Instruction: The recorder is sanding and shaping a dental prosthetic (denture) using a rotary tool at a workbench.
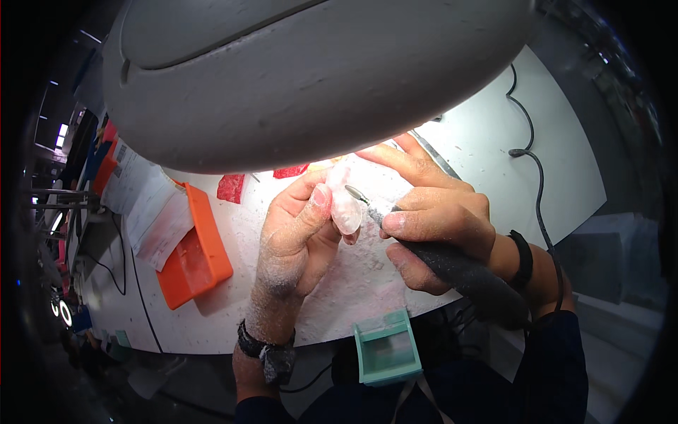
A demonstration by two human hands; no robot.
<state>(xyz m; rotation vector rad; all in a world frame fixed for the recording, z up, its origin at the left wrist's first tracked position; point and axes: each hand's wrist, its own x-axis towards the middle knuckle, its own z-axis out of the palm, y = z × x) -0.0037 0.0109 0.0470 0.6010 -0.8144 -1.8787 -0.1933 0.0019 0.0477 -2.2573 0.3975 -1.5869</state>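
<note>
My left hand (291, 237) grips a small rounded piece (346, 213), whitish and translucent with a pink tinge, between thumb and fingers. In my right hand (452, 219) is a dark rotary handpiece (466, 275), held like a pen. Its metal burr (357, 193) is at the right side of the piece; whether it touches cannot be made out. Pale dust coats both hands and the left wrist. Bright light washes out the upper part of the piece and the right fingertips beyond it.
A large grey lamp housing (318, 85) hangs close above my hands. Left on the dusty white table (565, 155) stands an orange tray (224, 247) with papers (152, 212) over it. Red pieces (231, 189) lie behind. A green drawer (388, 346) juts out in front; a black cord (541, 191) runs right.
</note>
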